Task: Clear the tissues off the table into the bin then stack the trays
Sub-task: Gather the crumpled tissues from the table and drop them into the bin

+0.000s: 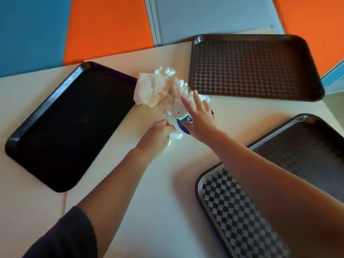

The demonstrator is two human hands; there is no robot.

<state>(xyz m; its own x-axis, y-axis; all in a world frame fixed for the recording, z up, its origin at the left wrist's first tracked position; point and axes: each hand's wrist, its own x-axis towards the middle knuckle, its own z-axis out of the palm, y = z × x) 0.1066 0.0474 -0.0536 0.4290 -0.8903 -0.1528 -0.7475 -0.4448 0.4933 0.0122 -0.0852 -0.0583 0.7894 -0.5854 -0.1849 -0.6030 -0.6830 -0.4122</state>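
At the worktop's (145,211) near right corner we note a checkered tray (242,216), nothing in it; our right forearm crosses over it. Mid-worktop, our left hand (158,135) has its fingers curled round a small white tissue wad (176,135). Our right hand (200,116) is spread, fingers straight, resting on the crumpled tissue heap (158,88), which partly covers a round blue sticker (183,125). The tissues are white and creased. Left edge: a smooth black tray (61,127), bare. Far right corner: a brown patterned tray (255,66), bare.
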